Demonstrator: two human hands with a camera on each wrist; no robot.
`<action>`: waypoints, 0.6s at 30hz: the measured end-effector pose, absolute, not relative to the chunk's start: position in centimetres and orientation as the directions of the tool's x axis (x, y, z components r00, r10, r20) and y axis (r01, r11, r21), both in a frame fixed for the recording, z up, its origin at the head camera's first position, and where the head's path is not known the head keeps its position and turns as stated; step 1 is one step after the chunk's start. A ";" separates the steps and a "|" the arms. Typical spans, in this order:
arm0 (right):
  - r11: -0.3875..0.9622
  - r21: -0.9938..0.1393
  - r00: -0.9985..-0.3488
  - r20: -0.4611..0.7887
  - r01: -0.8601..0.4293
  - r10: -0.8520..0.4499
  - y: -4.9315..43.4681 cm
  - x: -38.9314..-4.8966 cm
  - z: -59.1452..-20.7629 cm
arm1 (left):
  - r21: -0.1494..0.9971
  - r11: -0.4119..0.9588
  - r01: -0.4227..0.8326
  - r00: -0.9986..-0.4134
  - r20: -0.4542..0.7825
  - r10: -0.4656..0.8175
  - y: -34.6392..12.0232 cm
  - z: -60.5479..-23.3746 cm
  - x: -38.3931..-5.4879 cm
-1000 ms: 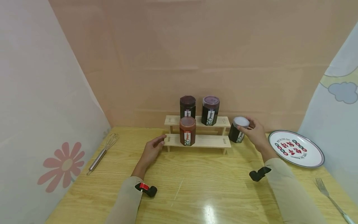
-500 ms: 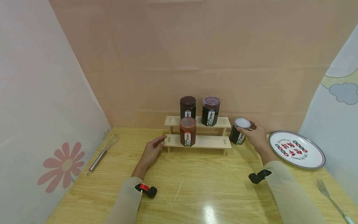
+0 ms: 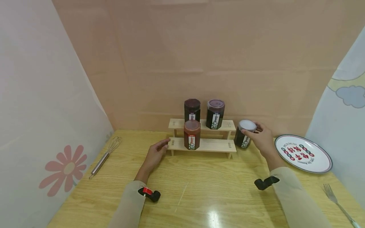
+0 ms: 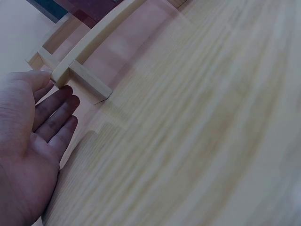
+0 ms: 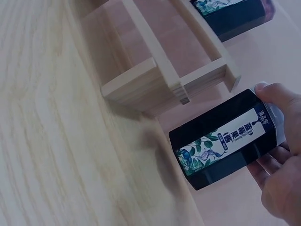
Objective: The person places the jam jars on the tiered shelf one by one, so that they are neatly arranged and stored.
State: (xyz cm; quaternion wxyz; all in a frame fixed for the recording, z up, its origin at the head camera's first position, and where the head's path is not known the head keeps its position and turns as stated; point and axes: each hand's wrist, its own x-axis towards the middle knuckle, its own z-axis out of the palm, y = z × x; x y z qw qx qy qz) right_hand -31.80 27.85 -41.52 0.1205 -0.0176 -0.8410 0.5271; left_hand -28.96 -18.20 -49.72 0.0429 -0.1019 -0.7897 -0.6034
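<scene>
My right hand (image 3: 261,139) grips a dark blueberry jam jar (image 5: 221,141) by its whitish lid, fingers and thumb on opposite sides. This jar stands just right of a two-tier wooden rack (image 3: 215,144), apart from it; its base looks slightly off the table in the right wrist view. My left hand (image 3: 155,154) holds the left end of the rack's lower tier between thumb and index finger; the other fingers (image 4: 59,110) extend loosely below. A red-brown jar (image 3: 192,136) sits on the lower tier. The upper tier bears a dark jar (image 3: 192,107) and a purple-lidded jar (image 3: 215,115).
A whisk (image 3: 105,156) lies at the left of the wooden table (image 3: 199,186). At the right are an oval white plate (image 3: 288,141) with red lettering and a fork (image 3: 336,201). A tan backdrop (image 3: 182,63) rises behind the rack.
The jar in my right hand has shifted very slightly toward me and stands a little more upright. My left hand has stayed at the rack's end; the whole view has drifted slightly.
</scene>
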 end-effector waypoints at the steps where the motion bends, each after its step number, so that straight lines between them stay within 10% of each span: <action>1: 0.437 -0.894 -0.971 0.179 -0.094 0.158 27.8 -31.7 -41.3 | 0.945 0.250 0.212 -0.976 0.190 0.109 -18.2 -49.7 -29.0; 18: 0.457 -0.879 -0.951 0.244 -0.135 0.189 27.3 -29.6 -39.2 | 0.946 0.244 0.214 -0.975 0.194 0.103 -18.1 -49.6 -28.9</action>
